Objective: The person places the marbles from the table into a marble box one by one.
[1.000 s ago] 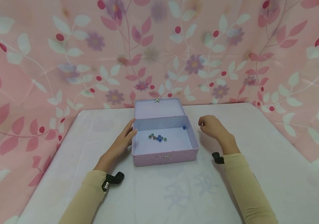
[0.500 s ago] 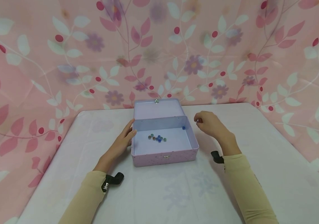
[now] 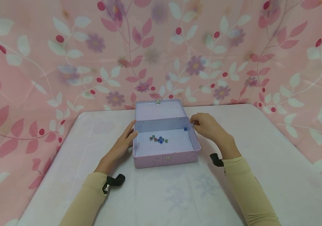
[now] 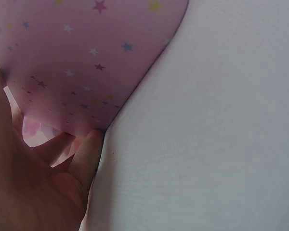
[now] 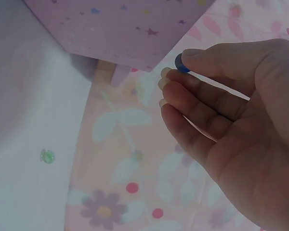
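Note:
A lilac tin box with a star pattern stands on the table, its hinged lid laid back. Inside, several marbles lie grouped on the floor, and a lone blue one sits in the back right corner. My left hand rests along the box's left wall with fingers extended; in the left wrist view its fingertips touch the starred side. Between thumb and fingers my right hand pinches a blue marble, held just outside the box's back right corner. A green marble lies on the cloth in the right wrist view.
A white cloth covers the table. Behind and at the sides hangs a pink floral curtain. The box's raised walls surround the marbles inside.
My right hand has moved left with the blue marble, from beside the box to close by its back right corner. My left hand and the box have stayed in place.

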The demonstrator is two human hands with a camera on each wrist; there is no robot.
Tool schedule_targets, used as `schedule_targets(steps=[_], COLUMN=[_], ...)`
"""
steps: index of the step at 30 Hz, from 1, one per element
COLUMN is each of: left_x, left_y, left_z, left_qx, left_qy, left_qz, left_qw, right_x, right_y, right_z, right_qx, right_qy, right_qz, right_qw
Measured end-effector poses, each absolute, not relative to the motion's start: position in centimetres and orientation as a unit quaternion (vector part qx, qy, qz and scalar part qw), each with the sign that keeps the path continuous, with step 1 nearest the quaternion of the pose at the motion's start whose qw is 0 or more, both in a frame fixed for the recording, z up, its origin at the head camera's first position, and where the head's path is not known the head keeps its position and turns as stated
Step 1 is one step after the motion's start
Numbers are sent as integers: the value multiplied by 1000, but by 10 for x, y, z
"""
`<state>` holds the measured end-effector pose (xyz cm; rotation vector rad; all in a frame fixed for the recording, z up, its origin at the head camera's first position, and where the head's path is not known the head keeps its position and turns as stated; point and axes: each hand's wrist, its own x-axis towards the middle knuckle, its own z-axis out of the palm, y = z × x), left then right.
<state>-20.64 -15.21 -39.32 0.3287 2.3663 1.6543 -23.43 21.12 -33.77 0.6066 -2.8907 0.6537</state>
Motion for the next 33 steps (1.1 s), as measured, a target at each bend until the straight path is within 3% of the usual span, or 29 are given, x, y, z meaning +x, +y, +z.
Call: schedule_targets(steps=[13, 24, 33], left_x=[-207, -224, -226], left_y=[-153, -157, -157], left_z=[-393, -425, -429], left_qx=[108, 114, 114], left_qy=[812, 813, 820], left_qz=[560, 563, 555], left_qw=[119, 94, 79], right_x=[-229, -225, -226], right_y=[194, 178, 167], right_z=[-341, -348, -362], right_qx=[235, 265, 289], right_qy=[-948, -946, -944], right_qz=[208, 184, 158], right_qw=[54, 37, 16])
